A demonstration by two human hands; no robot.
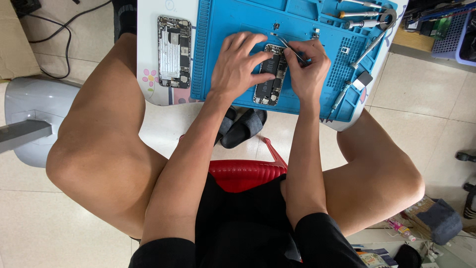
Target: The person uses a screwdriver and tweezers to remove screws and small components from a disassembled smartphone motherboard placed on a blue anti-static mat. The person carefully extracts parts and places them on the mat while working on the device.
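We are pinning the phone (pixel 270 77), long axis running near to far, with our left hand (pixel 238 62); our right hand (pixel 307 69), just right of it, is pinching tweezers (pixel 290 47).

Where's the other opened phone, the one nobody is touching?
In the head view the second opened phone lies on the white table, just off the blue mat's left edge, beside the left hand.

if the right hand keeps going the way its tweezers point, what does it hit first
The right hand aims its tweezers up-left over the top of the open phone. Past the tip, the first thing looks like the small dark part on the blue mat, though depth is unclear.
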